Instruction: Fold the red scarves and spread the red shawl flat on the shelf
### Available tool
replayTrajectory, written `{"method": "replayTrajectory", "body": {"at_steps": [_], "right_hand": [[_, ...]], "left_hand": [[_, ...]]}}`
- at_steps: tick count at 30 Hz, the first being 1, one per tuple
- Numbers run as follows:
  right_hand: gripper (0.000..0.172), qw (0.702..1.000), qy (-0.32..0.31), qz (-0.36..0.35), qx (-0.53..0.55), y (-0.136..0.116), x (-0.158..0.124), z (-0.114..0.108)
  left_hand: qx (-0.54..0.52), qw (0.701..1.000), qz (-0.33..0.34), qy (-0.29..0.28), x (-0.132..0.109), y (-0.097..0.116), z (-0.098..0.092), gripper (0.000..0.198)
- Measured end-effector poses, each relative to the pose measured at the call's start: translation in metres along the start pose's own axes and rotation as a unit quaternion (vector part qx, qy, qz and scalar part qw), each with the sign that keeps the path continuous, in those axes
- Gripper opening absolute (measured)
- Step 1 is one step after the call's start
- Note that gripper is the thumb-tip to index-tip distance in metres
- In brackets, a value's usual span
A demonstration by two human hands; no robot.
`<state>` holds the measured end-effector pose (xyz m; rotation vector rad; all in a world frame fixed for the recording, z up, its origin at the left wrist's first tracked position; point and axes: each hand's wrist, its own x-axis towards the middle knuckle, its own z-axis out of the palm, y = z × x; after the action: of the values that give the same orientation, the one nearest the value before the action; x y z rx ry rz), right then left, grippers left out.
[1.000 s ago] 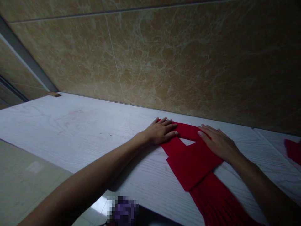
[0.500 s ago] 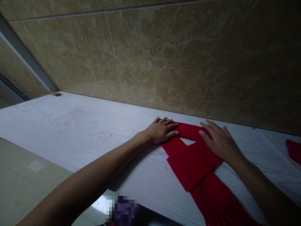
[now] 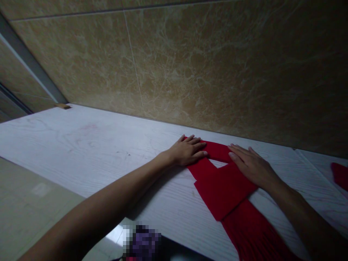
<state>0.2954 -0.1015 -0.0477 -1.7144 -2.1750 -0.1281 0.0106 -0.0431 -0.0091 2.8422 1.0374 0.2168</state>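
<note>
A red scarf (image 3: 225, 190) with a fringed end lies folded on the white wood-grain table (image 3: 108, 145), its bands enclosing a small triangle of bare tabletop. My left hand (image 3: 187, 150) rests flat on the scarf's far left corner, fingers spread. On the far right corner of the scarf lies my right hand (image 3: 251, 165), palm down with fingers stretched out and close together. Part of the band under each hand is hidden. The fringe runs toward the near edge, at the bottom of the view.
A beige marbled wall (image 3: 176, 65) runs along the table's far edge. Another piece of red cloth (image 3: 339, 175) lies at the far right. A small brown block (image 3: 63, 106) sits at the table's far left corner. Pale tiled floor (image 3: 35, 203) shows at lower left.
My right hand has shifted slightly left over the scarf, and its fingers have come closer together. My left hand stays in place on its corner.
</note>
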Motion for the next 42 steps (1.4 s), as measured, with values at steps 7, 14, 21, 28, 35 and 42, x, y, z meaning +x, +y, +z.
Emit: {"method": "replayTrajectory", "body": {"at_steps": [7, 14, 21, 28, 35, 42], "right_hand": [[0.061, 1.000, -0.002, 0.005, -0.005, -0.001, 0.000, -0.004], [0.059, 0.996, 0.075, 0.043, 0.003, 0.010, 0.001, -0.005], [0.065, 0.994, 0.101, 0.048, 0.000, 0.009, 0.002, -0.014], [0.063, 0.996, -0.037, 0.060, -0.046, 0.003, 0.001, -0.002], [0.066, 0.997, -0.031, 0.051, -0.054, 0.001, 0.000, -0.002], [0.064, 0.996, -0.029, 0.060, -0.052, 0.000, 0.000, -0.002]], "left_hand": [[-0.021, 1.000, -0.009, -0.013, -0.001, 0.003, -0.005, 0.064], [-0.004, 0.997, 0.040, 0.059, 0.001, 0.008, -0.012, 0.059], [-0.038, 0.999, 0.036, -0.001, 0.003, 0.002, 0.000, 0.057], [-0.008, 0.999, 0.044, -0.011, 0.003, 0.001, 0.004, 0.066], [-0.002, 0.999, 0.051, -0.006, 0.005, -0.002, 0.008, 0.069], [-0.011, 0.999, 0.036, -0.003, 0.005, 0.001, 0.007, 0.066]]}}
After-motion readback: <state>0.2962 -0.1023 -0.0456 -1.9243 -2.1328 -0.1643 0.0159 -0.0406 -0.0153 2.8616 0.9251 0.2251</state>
